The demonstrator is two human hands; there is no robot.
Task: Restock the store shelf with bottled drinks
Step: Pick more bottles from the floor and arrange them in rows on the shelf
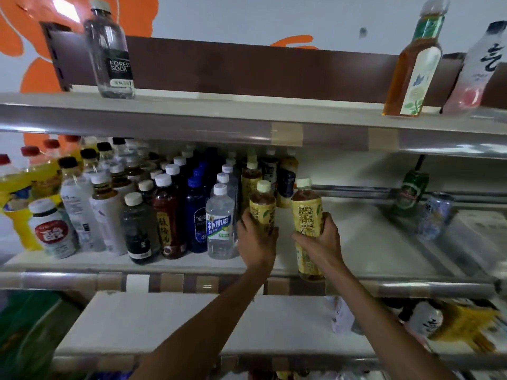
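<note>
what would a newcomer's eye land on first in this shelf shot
First, the two hands at centre: the left hand grips a yellow-label bottle and the right hand grips a second yellow-label bottle at the front of the middle shelf. Next, the dense crowd of bottles packed on that shelf's left half, against the nearly bare top shelf with its Forest Soda bottle at the left.

Both forearms point(384, 319) bare up to frame edge; left hand point(256, 242) and right hand point(319, 242) bare too.
</note>
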